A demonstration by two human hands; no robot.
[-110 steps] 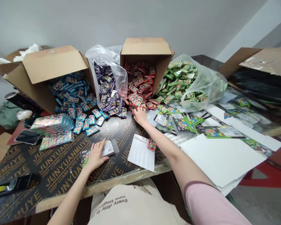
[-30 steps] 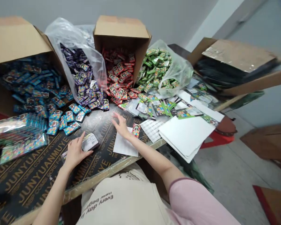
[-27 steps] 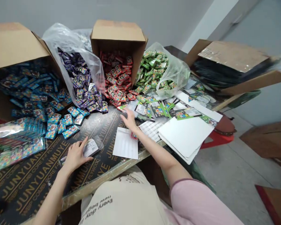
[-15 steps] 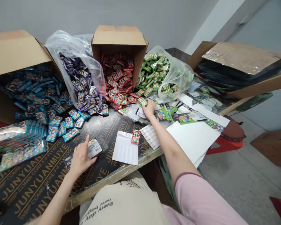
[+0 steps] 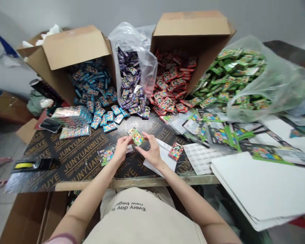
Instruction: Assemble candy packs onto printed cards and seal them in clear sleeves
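Pinching a small green packet [image 5: 135,136] from both sides, the left hand [image 5: 121,151] and the right hand [image 5: 152,153] hold it just above the table [image 5: 73,159], near the middle of the front edge. Its printed face is turned up and it sits askew, the long axis running slantwise from a far-left corner to a near-right one. The left thumb and fingertips close on its near-left side and the right fingertips on its right side, while the remaining fingers of both hands curl loosely. The packet hangs between the two hands, a little farther from the front edge than either palm. Under the left hand a clear sleeve [image 5: 106,156] with a printed card lies flat. Under the right wrist lies a white sheet [image 5: 165,161], with a red packet [image 5: 176,151] on its right end. Along the back edge four heaps spill forward: blue packets [image 5: 91,84] from a cardboard box [image 5: 73,47], purple packets [image 5: 132,88] from a clear bag [image 5: 132,37], red packets [image 5: 173,88] from a second box [image 5: 193,23], and a green heap [image 5: 231,78] in another bag. A tape dispenser [image 5: 33,165] lies near the front left corner, a phone [image 5: 50,124] near the left edge, and a stack of white cards [image 5: 264,186] overhangs the front edge on the right.
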